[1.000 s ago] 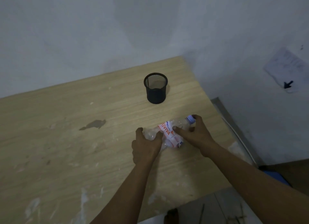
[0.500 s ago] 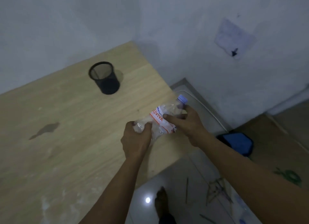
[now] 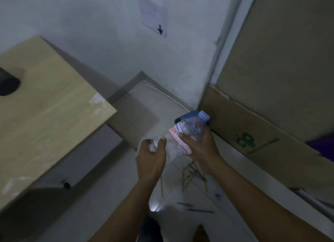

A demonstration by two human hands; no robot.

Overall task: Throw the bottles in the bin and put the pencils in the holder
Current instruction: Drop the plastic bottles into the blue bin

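A crumpled clear plastic bottle with a red-and-white label and a pale blue cap hangs in the air over the floor, right of the table. My left hand grips its base end and my right hand grips its middle. A blue bin peeks out just behind the bottle, mostly hidden by it. The black mesh pencil holder stands on the wooden table at the far left edge of view. Several pencils lie scattered on the floor below my hands.
A large cardboard sheet leans against the wall on the right. A white cable runs along the floor by the wall. A paper with a black arrow hangs on the wall. Dark pens lie on the tiles.
Both hands lifted the bottle off the table and carried it right, out over the floor toward the blue bin. The view swung right, so the holder slid to the left edge.
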